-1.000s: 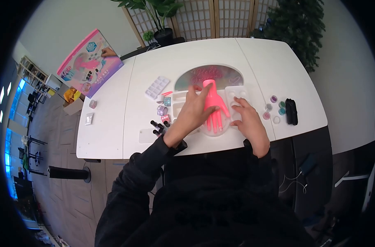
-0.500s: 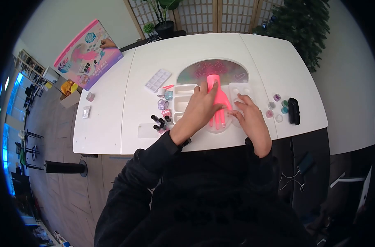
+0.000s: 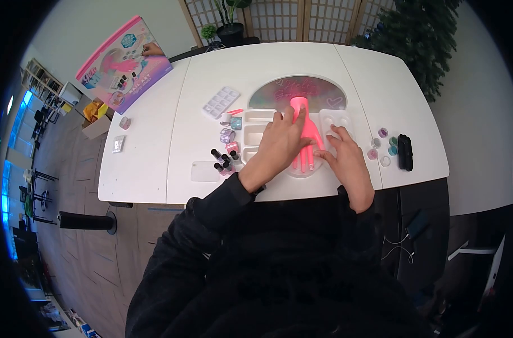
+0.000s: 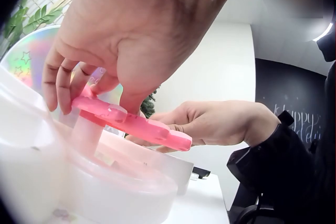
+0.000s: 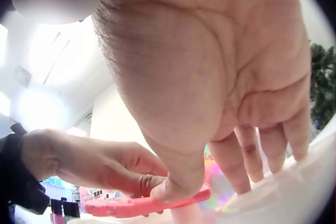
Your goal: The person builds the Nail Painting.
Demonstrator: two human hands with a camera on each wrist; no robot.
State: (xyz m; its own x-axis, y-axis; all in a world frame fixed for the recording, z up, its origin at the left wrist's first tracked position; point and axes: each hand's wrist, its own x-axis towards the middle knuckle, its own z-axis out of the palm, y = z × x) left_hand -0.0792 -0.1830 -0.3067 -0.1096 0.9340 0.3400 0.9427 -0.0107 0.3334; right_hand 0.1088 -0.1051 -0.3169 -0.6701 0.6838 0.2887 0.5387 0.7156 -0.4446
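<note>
A pink plastic hand [image 3: 312,130] lies tilted over a round translucent base [image 3: 302,172], its fingers toward the person. My left hand [image 3: 280,145] grips it from the left; in the left wrist view my left hand [image 4: 131,35] has its thumb on one edge of the pink hand [image 4: 142,124] and its fingers on the other. My right hand [image 3: 349,169] has its thumb at the pink hand's right edge, its fingers spread over a white tray with round wells [image 3: 329,117]. In the right wrist view the right thumb touches the pink hand [image 5: 123,207].
A three-compartment white tray [image 3: 254,135], small nail polish bottles [image 3: 225,164], tape rolls [image 3: 227,135] and a clear divided case [image 3: 221,102] stand on the left. Small round pots [image 3: 393,150] and a black case [image 3: 405,152] are right. Behind is a half-round iridescent panel [image 3: 267,93]; a pink box [image 3: 124,67] stands back left.
The head view has shifted a little. My right thumb has moved left, from beside the pink hand to its edge. My left hand's thumb has come in closer on the pink hand.
</note>
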